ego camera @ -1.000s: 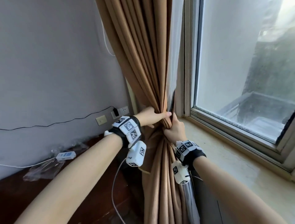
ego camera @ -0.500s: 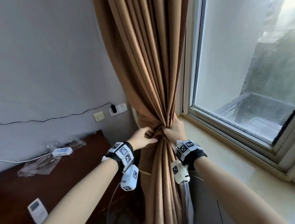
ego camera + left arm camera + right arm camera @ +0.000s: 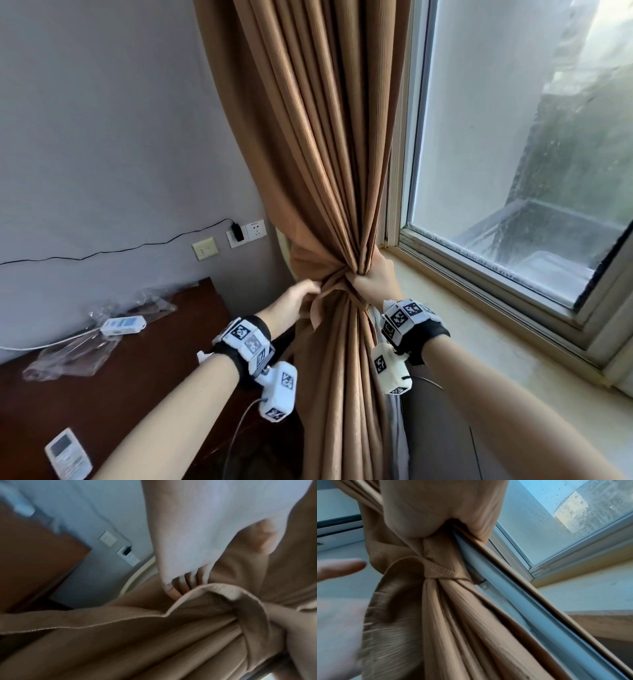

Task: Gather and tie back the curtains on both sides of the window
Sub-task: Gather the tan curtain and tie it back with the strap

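Observation:
A tan curtain [image 3: 329,154] hangs left of the window, gathered into one bundle at sill height. My right hand [image 3: 371,279] grips the bundle at its narrowest point, fingers wrapped round it from the window side. A matching fabric tie band [image 3: 440,573] crosses the bundle just under that grip. My left hand [image 3: 301,294] is at the bundle's left side, fingers [image 3: 183,585] curled behind the hemmed edge of the loose band flap [image 3: 318,308]. The back of the bundle is hidden.
A dark wooden desk [image 3: 113,394] stands at lower left with a remote [image 3: 68,452], a white device [image 3: 123,324] and plastic wrap. A wall socket [image 3: 247,232] holds a plugged charger. The windowsill [image 3: 486,346] runs right under the window frame [image 3: 397,171].
My left hand has come off the front of the bundle and dropped to its left side, onto the band flap. My right hand has kept its grip. The view has tilted up.

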The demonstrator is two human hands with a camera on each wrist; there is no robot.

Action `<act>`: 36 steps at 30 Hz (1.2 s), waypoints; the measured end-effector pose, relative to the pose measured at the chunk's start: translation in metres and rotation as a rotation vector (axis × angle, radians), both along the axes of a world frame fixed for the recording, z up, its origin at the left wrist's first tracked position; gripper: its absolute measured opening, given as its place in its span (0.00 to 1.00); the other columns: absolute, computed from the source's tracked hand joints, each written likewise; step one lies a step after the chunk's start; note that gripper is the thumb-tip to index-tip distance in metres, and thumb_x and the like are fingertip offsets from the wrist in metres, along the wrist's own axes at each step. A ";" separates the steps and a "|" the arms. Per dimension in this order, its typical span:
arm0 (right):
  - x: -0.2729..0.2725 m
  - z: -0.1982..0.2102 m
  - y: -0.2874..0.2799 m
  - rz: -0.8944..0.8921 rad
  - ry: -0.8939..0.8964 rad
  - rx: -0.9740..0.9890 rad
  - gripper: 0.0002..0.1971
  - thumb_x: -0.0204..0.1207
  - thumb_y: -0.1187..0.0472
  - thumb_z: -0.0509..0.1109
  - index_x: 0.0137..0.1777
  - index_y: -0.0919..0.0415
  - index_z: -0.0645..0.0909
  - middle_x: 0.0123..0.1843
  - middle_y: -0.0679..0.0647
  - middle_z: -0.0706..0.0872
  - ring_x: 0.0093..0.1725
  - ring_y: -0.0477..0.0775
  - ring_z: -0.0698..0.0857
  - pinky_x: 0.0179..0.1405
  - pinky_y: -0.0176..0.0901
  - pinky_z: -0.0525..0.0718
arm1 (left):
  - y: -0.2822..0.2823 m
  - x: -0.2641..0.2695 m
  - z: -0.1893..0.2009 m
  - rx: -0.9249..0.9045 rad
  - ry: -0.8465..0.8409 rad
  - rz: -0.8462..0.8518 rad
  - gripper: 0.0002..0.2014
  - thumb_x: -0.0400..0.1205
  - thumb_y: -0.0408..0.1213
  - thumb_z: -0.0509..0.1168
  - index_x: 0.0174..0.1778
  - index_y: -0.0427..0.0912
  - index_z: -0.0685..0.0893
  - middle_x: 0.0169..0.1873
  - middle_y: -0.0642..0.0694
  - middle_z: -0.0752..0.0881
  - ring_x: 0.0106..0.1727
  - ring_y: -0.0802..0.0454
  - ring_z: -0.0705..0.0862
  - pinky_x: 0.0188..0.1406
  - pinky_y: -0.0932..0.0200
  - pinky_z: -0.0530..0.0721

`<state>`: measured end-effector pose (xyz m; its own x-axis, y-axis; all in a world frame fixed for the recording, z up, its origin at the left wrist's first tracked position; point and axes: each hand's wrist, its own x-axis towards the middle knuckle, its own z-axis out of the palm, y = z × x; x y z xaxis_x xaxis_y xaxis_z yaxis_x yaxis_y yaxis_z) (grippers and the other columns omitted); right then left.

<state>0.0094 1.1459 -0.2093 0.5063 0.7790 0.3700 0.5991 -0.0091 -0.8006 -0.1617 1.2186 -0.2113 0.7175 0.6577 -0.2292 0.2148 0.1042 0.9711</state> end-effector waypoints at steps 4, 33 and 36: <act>0.002 0.001 -0.002 0.035 0.011 -0.005 0.23 0.67 0.65 0.73 0.63 0.57 0.77 0.46 0.52 0.87 0.53 0.61 0.86 0.46 0.35 0.74 | 0.003 0.012 0.002 -0.074 -0.068 0.059 0.15 0.86 0.40 0.59 0.62 0.36 0.82 0.59 0.39 0.85 0.59 0.47 0.82 0.66 0.56 0.75; 0.014 0.005 -0.005 0.137 0.126 -0.016 0.38 0.62 0.56 0.85 0.72 0.56 0.73 0.55 0.42 0.82 0.58 0.42 0.78 0.57 0.30 0.71 | 0.067 -0.017 0.028 1.086 0.516 0.079 0.05 0.79 0.43 0.69 0.38 0.58 0.83 0.37 0.55 0.86 0.51 0.45 0.80 0.59 0.51 0.67; 0.012 0.005 -0.004 0.147 0.154 -0.021 0.37 0.62 0.56 0.85 0.71 0.56 0.74 0.55 0.42 0.82 0.59 0.43 0.79 0.58 0.32 0.72 | 0.071 -0.017 0.026 1.218 0.609 0.097 0.08 0.80 0.47 0.68 0.36 0.55 0.87 0.38 0.52 0.88 0.53 0.48 0.80 0.55 0.51 0.60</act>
<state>0.0213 1.1415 -0.2044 0.4363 0.8551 0.2800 0.4658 0.0516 -0.8834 -0.1790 1.2896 -0.1854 0.6516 0.7103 0.2663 0.6791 -0.7026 0.2126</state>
